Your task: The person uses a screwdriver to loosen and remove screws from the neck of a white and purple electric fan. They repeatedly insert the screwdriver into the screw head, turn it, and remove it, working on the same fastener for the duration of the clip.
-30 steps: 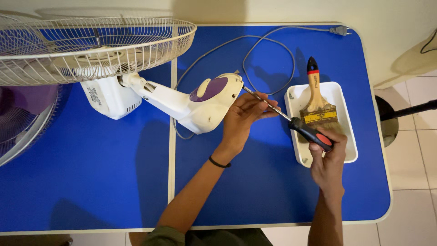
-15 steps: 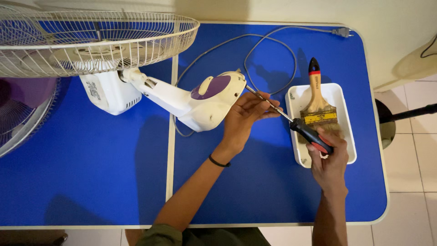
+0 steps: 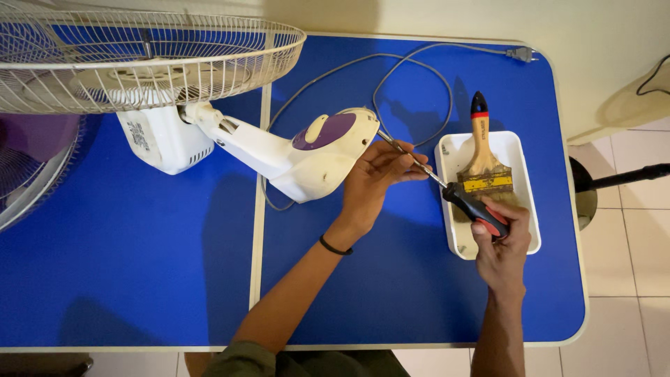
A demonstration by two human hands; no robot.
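A white desk fan lies on its side on the blue table (image 3: 139, 265). Its wire cage (image 3: 139, 59) is at the top left and its white and purple base (image 3: 324, 150) is near the middle. My left hand (image 3: 377, 181) rests against the base's right end, fingers around the shaft of a screwdriver (image 3: 453, 195). My right hand (image 3: 499, 241) grips the screwdriver's black and red handle. The metal tip meets the base's end.
A white tray (image 3: 520, 209) at the right holds a wooden-handled paintbrush (image 3: 484, 157). The fan's grey cord (image 3: 412, 77) loops across the table to a plug (image 3: 520, 54) at the far edge. A second cage piece (image 3: 28, 174) lies at the left. Tiled floor lies right of the table.
The view has shifted slightly, so the fan sits a little further right in the picture. Both hands stay on the screwdriver at the fan base, with little movement.
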